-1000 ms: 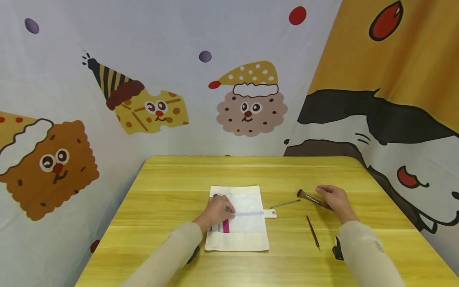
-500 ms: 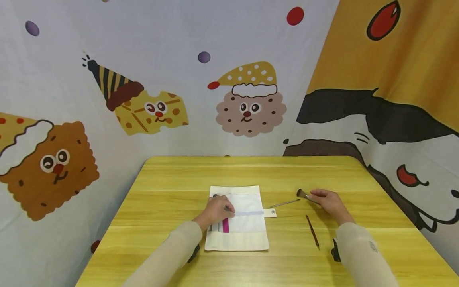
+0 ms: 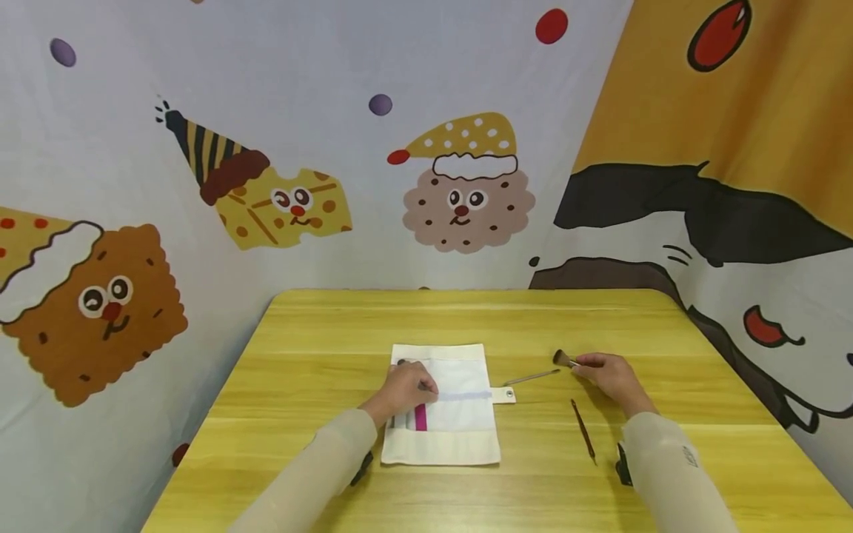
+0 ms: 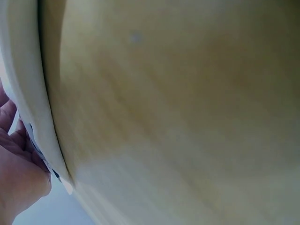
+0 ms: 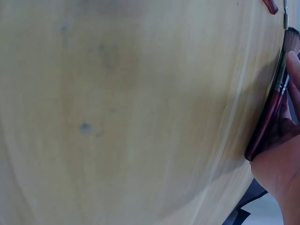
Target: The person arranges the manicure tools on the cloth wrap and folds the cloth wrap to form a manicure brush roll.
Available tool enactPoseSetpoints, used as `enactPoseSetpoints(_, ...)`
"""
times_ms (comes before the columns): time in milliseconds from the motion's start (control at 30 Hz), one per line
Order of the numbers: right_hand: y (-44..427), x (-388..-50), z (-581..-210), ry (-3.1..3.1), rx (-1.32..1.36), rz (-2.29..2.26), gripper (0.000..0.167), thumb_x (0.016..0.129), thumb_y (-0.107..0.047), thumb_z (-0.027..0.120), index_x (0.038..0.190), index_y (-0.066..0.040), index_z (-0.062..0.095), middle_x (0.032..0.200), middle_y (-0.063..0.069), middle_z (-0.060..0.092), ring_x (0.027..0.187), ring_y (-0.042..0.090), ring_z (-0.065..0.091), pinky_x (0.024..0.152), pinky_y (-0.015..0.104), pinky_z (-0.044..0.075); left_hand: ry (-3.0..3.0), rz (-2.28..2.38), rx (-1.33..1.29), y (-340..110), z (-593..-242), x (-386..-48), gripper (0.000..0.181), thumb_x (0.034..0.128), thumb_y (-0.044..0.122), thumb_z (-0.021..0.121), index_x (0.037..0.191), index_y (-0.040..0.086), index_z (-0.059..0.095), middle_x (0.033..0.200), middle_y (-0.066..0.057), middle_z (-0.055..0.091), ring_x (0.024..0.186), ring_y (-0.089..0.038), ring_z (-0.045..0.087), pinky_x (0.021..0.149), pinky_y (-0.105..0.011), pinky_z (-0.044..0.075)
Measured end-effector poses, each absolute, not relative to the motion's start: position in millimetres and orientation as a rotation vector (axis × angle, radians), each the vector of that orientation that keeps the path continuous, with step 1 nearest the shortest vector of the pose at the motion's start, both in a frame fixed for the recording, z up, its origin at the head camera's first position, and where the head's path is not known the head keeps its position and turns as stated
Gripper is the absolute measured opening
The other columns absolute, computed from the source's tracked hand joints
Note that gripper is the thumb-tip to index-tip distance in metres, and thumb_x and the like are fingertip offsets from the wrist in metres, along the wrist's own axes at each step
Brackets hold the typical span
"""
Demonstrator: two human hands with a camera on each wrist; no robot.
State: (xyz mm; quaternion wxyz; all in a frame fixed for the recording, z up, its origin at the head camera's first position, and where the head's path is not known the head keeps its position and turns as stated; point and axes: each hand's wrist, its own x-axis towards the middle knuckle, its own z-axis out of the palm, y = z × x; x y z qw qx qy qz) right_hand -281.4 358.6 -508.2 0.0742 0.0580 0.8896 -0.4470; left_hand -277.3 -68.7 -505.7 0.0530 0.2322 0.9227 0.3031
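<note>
right hand (image 3: 611,379) pinches a brush (image 3: 565,360) beside the cloth pouch (image 3: 460,448)

head view: thumb and fingers are clamped on the brush near its ferrule, to the right of the opened-out pouch on the wooden table (image 3: 300,333). a thin grey tool (image 3: 532,377) ends just beside the bristles; a slim dark tool (image 3: 583,431) lies nearer the person. the left hand (image 3: 401,389) rests on the pouch's left part with fingers curled; whether they pinch anything, i cannot tell. a second ago the right hand was farther back and more red handle showed; now it sits closer to the bristles. the left hand and pouch look unmoved.

left wrist view: the left hand shows behind a pale edge, probably the pouch, which should be light, soft and easily creased; pressing it flat would suit best.

right wrist view: the dark red handle runs along the palm. the brush is likely light and stiff, its glossy handle slightly slippery, its bristles soft and easily splayed. the best hold seems to be at the ferrule or just behind it.
</note>
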Motion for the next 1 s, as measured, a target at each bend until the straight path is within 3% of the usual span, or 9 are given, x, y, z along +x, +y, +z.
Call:
enactPoseSetpoints(367,355,-281,-503,2.773,0.189,-1.262,0.036,0.099,-0.026,0.063,0.121,0.003,0.065,0.118,0.022,0.064,0.106,0.037,0.057,0.087,0.049,0.046,2.78,0.93,0.661,-66,-506,-278,0.009,0.0862,0.017,0.078,0.078,0.022,0.076,0.082,0.013,0.059,0.085,-0.009,0.054,0.093,-0.042,0.034)
enactPoseSetpoints(533,348,-283,-497,2.786,0.185,-1.307,0.042,0.102,-0.029,0.058,0.126,0.004,0.061,0.126,0.025,0.06,0.111,0.038,0.055,0.086,0.048,0.047,2.772,0.927,0.663,-68,-505,-278,0.009,0.0867,0.017,0.077,0.079,0.021,0.076,0.084,0.012,0.058,0.086,-0.009,0.053,0.094,-0.041,0.035)
enactPoseSetpoints(733,335,-292,-481,2.734,0.219,-1.472,0.051,0.103,-0.037,0.052,0.138,0.001,0.053,0.139,0.025,0.05,0.123,0.04,0.049,0.095,0.052,0.044,2.782,0.91,0.687,-69,-505,-278,0.01,0.0873,0.018,0.076,0.078,0.022,0.075,0.084,0.013,0.059,0.087,-0.009,0.054,0.095,-0.044,0.033)
enactPoseSetpoints(1000,293,-312,-460,2.62,0.325,-1.775,0.053,0.102,-0.038,0.055,0.141,-0.002,0.052,0.139,0.02,0.051,0.124,0.033,0.049,0.099,0.048,0.042,2.776,0.911,0.707,-69,-504,-277,0.012,0.0881,0.018,0.076,0.078,0.023,0.074,0.084,0.012,0.059,0.089,-0.012,0.054,0.097,-0.048,0.031)
